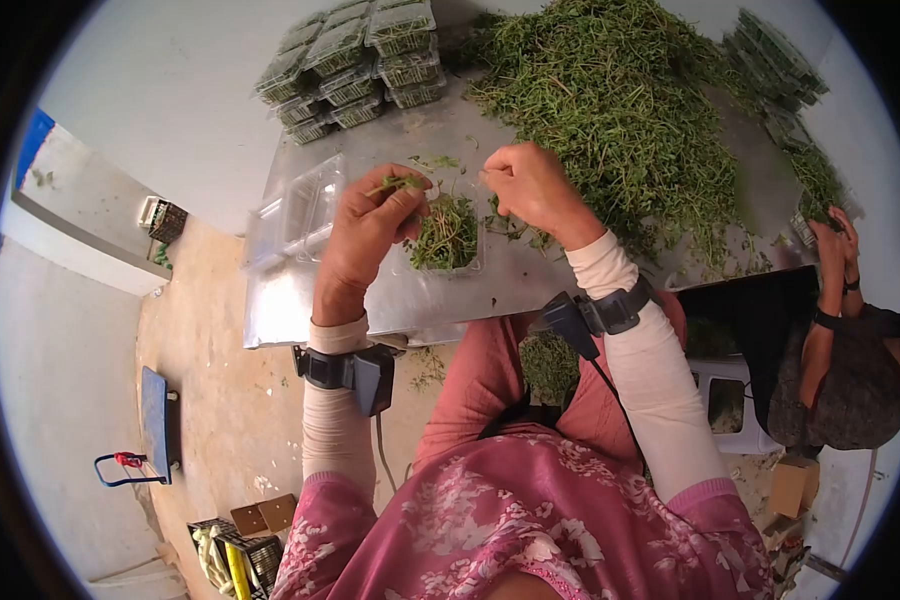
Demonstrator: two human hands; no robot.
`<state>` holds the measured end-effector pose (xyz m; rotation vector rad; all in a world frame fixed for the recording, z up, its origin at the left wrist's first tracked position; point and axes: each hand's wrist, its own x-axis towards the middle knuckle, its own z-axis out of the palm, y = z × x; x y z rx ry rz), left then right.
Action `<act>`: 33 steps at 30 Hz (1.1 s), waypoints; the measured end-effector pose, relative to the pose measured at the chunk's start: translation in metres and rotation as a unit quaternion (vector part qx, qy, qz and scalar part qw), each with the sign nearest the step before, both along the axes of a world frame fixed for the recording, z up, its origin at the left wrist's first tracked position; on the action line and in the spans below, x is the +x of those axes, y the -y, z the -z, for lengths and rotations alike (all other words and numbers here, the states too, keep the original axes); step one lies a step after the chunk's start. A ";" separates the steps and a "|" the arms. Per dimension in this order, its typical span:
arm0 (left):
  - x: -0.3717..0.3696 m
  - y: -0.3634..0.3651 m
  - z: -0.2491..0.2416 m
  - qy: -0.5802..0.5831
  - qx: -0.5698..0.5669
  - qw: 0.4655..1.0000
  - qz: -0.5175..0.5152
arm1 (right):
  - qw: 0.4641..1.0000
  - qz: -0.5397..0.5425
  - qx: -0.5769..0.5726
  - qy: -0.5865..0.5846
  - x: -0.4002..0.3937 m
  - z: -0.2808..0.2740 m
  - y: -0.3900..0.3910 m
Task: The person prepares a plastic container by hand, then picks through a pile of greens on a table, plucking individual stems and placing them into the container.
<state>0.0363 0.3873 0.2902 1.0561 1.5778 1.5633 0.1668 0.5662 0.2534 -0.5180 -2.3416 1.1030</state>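
Note:
My left hand [372,222] is closed, pinching a few green herb sprigs [400,182] between thumb and fingers. It hovers at the left side of a clear plastic box [478,262] filled with cut green herbs [444,234]. To the upper right of that box is my right hand [536,190], its fingers curled together; whether anything is in them I cannot make out. A large heap of green herbs [610,110] lies on the metal table [285,312] just beyond my right hand.
Filled clear boxes [350,62] are stacked at the table's back left. Open plastic boxes [313,205] stand by its left edge. At the right, a co-worker's hands [836,240] handle herbs near more stacked boxes [775,60]. A blue trolley [154,425] stands on the floor.

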 end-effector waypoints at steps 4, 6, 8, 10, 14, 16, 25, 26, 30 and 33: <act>-0.001 -0.010 0.023 -0.091 -0.025 0.994 0.059 | 0.999 0.027 0.033 -0.032 0.003 0.004 -0.005; -0.003 -0.011 0.032 -0.246 -0.095 0.963 0.051 | 0.998 0.031 0.050 -0.026 0.005 0.001 -0.006; -0.001 -0.003 0.025 -0.292 -0.138 0.945 0.045 | 0.998 0.034 0.054 -0.029 0.007 -0.001 -0.007; -0.001 0.003 0.021 -0.348 -0.129 0.928 0.022 | 0.997 0.036 0.054 -0.031 0.008 0.001 -0.007; -0.016 0.013 0.021 -0.484 -0.055 0.871 -0.066 | 0.997 0.039 0.048 -0.047 0.008 0.000 -0.010; -0.011 0.012 0.014 -0.469 -0.062 0.876 -0.099 | 0.997 0.045 0.050 -0.043 0.010 -0.002 -0.013; 0.009 -0.025 0.045 -0.480 -0.094 0.872 -0.012 | 0.992 0.107 0.063 -0.035 0.023 -0.008 -0.037; 0.006 -0.028 0.049 -0.485 -0.118 0.866 0.009 | 0.991 0.115 0.058 -0.035 0.023 -0.007 -0.039; -0.005 -0.035 0.063 -0.499 -0.144 0.853 0.059 | 0.984 0.120 0.134 -0.008 0.019 -0.004 -0.041; -0.009 -0.035 0.064 -0.490 -0.120 0.860 0.073 | 0.987 0.083 0.125 0.058 0.009 0.004 -0.037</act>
